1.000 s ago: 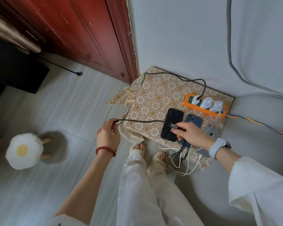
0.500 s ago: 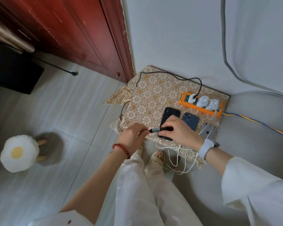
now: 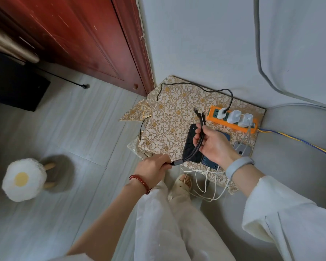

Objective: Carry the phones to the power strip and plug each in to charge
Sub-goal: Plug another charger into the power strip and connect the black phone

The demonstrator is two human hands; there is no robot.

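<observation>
Three phones lie on a gold-patterned cloth (image 3: 169, 117): a black phone (image 3: 189, 146), a blue phone (image 3: 209, 161) partly under my right hand, and a grey phone (image 3: 242, 148). The orange power strip (image 3: 231, 121) behind them carries three white chargers. My left hand (image 3: 152, 170) grips the black cable at its grey splitter (image 3: 177, 162). My right hand (image 3: 213, 144) holds the cable's split ends (image 3: 199, 129), their connector tips sticking up free above the black phone. White cables run to the blue and grey phones.
A red-brown wooden door (image 3: 73, 38) stands at the left next to a grey wall. A fried-egg-shaped stool (image 3: 24, 178) stands on the pale floor at the left. My sandalled foot (image 3: 181, 185) is at the cloth's near edge. A blue-yellow cord (image 3: 297, 142) trails right.
My right hand has lifted off the black phone and turned palm up with the split cable ends. My left hand has dropped lower, keeping hold of the splitter.
</observation>
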